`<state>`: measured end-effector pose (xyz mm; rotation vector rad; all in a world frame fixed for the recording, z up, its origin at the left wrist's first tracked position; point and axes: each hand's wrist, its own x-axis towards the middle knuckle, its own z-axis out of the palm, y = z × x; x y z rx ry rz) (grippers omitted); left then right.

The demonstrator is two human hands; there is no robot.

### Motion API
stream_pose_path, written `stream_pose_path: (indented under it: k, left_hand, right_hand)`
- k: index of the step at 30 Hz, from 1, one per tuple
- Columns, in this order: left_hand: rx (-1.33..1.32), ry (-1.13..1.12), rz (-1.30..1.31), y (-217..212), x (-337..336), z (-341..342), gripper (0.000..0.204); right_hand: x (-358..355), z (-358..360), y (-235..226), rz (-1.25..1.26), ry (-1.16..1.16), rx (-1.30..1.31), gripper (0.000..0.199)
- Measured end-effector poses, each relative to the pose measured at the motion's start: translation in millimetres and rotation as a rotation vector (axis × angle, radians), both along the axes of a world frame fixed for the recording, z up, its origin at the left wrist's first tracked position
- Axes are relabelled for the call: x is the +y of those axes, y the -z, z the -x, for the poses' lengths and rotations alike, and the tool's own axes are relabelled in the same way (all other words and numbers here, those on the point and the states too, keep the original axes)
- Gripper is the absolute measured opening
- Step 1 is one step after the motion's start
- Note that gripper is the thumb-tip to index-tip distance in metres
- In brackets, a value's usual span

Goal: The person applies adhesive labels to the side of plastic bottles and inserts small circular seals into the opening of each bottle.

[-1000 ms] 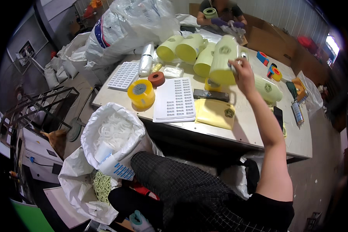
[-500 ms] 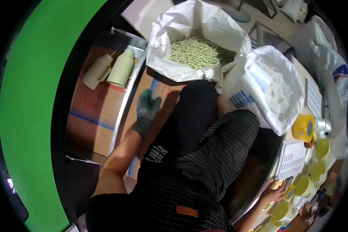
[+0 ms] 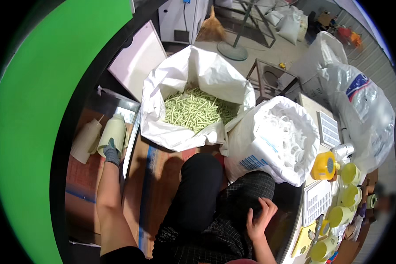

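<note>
My left hand (image 3: 111,152), in a grey knit glove, reaches far out to the left and lies on the pale cream spool (image 3: 113,134); my fingers are curled onto its lower end, though I cannot tell how tightly they grip. The spool is smooth and cone-like, and it lies on a brown cardboard box (image 3: 81,176) just beside a second spool (image 3: 86,140) of the same shape. To the right stands an open white woven sack (image 3: 163,127) filled with thin pale green sticks (image 3: 198,110). Next to it is another white sack (image 3: 259,154), holding small white rings. My bare right hand (image 3: 260,217) rests on my checked lap, fingers spread apart and holding nothing. Farther right, a yellow tape roll (image 3: 324,166) and yellow-green spools (image 3: 350,174) sit on the table (image 3: 312,110).
</note>
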<state>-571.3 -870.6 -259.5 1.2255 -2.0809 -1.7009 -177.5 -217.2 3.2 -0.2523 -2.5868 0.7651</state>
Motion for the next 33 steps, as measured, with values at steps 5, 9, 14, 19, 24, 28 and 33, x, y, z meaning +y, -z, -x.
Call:
stream_pose_path:
  k: [5, 9, 14, 19, 24, 28, 33]
  left_hand:
    - [0.631, 0.243, -0.242, -94.4, 272.6, -20.7, 0.047]
    - [0.718, 0.725, -0.233, -267.9, 340.4, -182.1, 0.034]
    - [0.737, 1.439, 0.134, -278.5, 403.8, -303.0, 0.047]
    - [0.631, 1.167, 0.546, -281.5, 401.5, -300.9, 0.073]
    - [1.016, 1.496, 0.411, -355.9, 432.6, -314.9, 0.084]
    - [1.111, 1.447, 0.744, -333.2, 419.1, -327.2, 0.052]
    - [0.924, 1.601, 0.711, -335.6, 422.2, -324.5, 0.031]
  right_hand:
    - [-6.2, 55.1, -16.3, 0.666, -0.028, -0.102, 0.052]
    - [-13.6, 86.1, -26.7, 1.065, -0.245, 0.289, 0.088]
    - [21.0, 33.1, -73.7, 1.449, -0.143, 0.455, 0.108]
    - [26.3, -16.2, -69.4, 1.085, 0.103, 0.446, 0.088]
    - [-39.7, -9.6, -66.6, 0.374, -0.298, 0.058, 0.093]
    - [-59.8, -2.8, -83.7, 0.259, -0.290, 0.082, 0.092]
    - [-61.8, -5.1, -72.8, 0.178, -0.245, 0.041, 0.094]
